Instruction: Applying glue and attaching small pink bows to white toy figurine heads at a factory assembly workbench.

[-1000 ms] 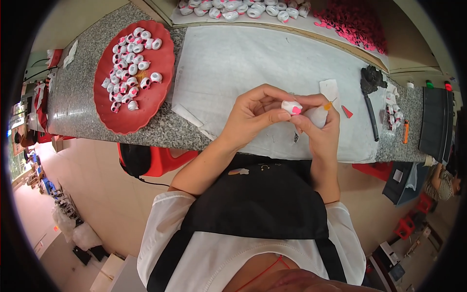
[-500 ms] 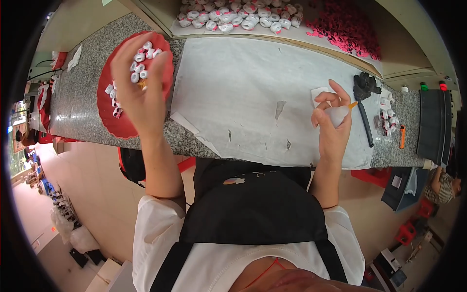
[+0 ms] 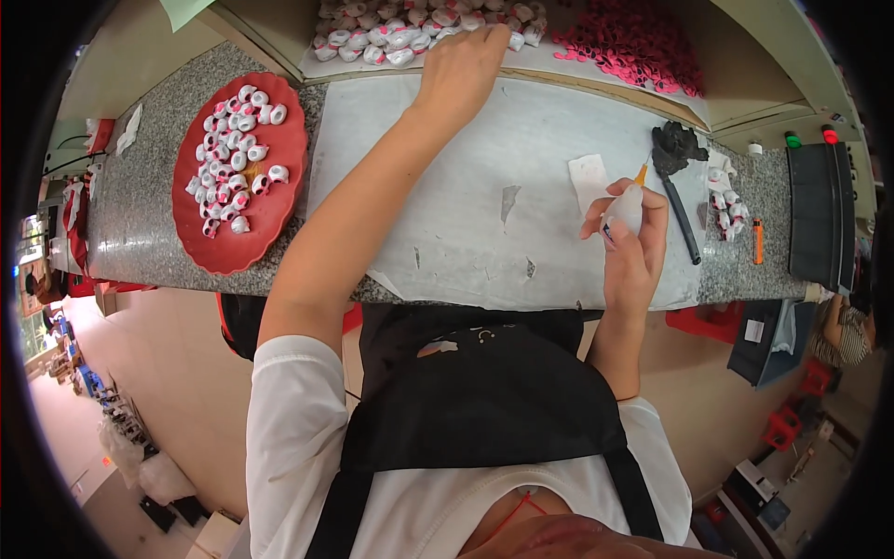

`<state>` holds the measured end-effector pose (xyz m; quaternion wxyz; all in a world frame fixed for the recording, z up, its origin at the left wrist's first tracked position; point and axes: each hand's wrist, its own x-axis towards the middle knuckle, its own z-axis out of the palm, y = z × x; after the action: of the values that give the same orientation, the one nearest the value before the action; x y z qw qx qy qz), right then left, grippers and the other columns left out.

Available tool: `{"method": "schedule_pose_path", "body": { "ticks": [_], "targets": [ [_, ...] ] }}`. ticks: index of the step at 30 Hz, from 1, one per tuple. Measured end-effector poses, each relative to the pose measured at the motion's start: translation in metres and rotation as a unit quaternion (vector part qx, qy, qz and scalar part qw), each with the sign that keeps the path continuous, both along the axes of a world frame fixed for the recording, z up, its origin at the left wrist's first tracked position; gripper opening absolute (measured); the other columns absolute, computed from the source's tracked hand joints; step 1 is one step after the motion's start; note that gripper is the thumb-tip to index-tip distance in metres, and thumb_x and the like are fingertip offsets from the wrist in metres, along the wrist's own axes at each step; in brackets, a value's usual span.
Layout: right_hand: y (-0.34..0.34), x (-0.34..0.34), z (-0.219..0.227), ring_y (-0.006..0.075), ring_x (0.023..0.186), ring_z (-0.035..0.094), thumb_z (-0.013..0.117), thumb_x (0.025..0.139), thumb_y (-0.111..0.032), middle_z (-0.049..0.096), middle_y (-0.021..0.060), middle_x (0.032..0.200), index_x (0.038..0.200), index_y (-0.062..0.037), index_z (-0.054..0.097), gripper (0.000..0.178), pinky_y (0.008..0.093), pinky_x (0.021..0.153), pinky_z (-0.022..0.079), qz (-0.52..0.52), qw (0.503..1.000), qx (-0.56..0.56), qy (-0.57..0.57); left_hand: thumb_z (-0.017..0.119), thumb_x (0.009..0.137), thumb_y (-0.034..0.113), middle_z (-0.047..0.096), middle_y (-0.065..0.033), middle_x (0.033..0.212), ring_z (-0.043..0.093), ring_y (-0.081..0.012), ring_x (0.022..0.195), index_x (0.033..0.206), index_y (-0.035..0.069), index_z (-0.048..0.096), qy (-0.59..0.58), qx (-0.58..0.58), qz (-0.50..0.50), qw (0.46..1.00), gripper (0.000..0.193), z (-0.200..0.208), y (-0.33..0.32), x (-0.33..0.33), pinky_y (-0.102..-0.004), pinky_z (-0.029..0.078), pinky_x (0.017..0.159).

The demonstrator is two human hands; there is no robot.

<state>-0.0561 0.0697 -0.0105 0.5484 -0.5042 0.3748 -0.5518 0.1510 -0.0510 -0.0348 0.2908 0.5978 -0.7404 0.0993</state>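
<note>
Head view: the left hand (image 3: 463, 74) is at the far white pieces (image 3: 400, 37) (its grip I cannot tell); the right hand (image 3: 635, 247) grasps an orange-tipped bottle (image 3: 627, 205).

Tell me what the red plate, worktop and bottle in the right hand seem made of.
Red plate: probably plastic, satin; its wavy rim looks moulded, its colour even.
Worktop: granite or a lookalike, seemingly polished, given grey speckles and sheen.
Bottle in the right hand: probably plastic, smooth; it looks milky.
</note>
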Motion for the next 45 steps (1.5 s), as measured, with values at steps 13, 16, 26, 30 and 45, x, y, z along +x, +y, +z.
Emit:
{"method": "schedule_pose_path", "body": {
  "ticks": [13, 16, 26, 30, 45],
  "targets": [
    [-0.005, 0.012, 0.012, 0.0169, 0.077, 0.049, 0.057, 0.07, -0.007, 0.042, 0.0101, 0.096, 0.097, -0.0006, 0.043, 0.032, 0.0273, 0.058, 0.045, -0.018, 0.992, -0.026, -0.12, 0.053, 0.076, 0.002, 0.053, -0.0092, 0.09, 0.054, -0.0148, 0.079, 0.097, 0.001, 0.048, 0.78, 0.233, -0.207, 0.542, 0.022, 0.03, 0.131, -0.01, -0.0275, 0.046, 0.069],
    [-0.005, 0.024, 0.024, 0.0132, 0.073, 0.045, 0.063, 0.066, -0.011, 0.043, 0.01, 0.09, 0.091, -0.0028, 0.043, 0.034, 0.0237, 0.062, 0.041, -0.101, 0.977, -0.003, -0.188, 0.053, 0.076, 0.005, 0.053, -0.0114, 0.096, 0.054, -0.02, 0.084, 0.101, 0.002, 0.044, 0.79, 0.184, -0.225, 0.54, 0.027, 0.009, 0.139, -0.014, -0.0312, 0.045, 0.072],
    [0.01, 0.04, 0.023, 0.015, 0.064, 0.045, 0.064, 0.067, -0.019, 0.042, 0.0074, 0.078, 0.085, -0.0053, 0.042, 0.031, 0.0272, 0.058, 0.04, -0.082, 0.948, -0.296, 0.078, 0.054, 0.074, 0.004, 0.051, -0.0136, 0.1, 0.05, -0.0189, 0.093, 0.106, 0.0, 0.042, 0.795, 0.179, -0.208, 0.541, 0.034, 0.005, 0.147, -0.011, -0.0361, 0.044, 0.08],
    [0.012, 0.043, 0.02, 0.0126, 0.059, 0.045, 0.067, 0.065, -0.029, 0.043, 0.0066, 0.076, 0.085, -0.0064, 0.042, 0.039, 0.0229, 0.051, 0.04, -0.077, 0.942, -0.302, 0.12, 0.055, 0.073, 0.004, 0.051, -0.0146, 0.1, 0.05, -0.019, 0.093, 0.104, -0.001, 0.042, 0.794, 0.172, -0.213, 0.542, 0.034, 0.002, 0.148, -0.011, -0.0365, 0.043, 0.081],
    [0.012, 0.04, 0.019, 0.0133, 0.063, 0.051, 0.076, 0.054, -0.015, 0.048, 0.0064, 0.08, 0.086, -0.0056, 0.047, 0.044, 0.0228, 0.052, 0.043, -0.03, 0.934, -0.342, 0.098, 0.055, 0.072, 0.001, 0.051, -0.0147, 0.099, 0.05, -0.0189, 0.094, 0.104, -0.002, 0.042, 0.788, 0.187, -0.211, 0.547, 0.034, 0.005, 0.148, -0.012, -0.0348, 0.042, 0.082]
  ]
}}
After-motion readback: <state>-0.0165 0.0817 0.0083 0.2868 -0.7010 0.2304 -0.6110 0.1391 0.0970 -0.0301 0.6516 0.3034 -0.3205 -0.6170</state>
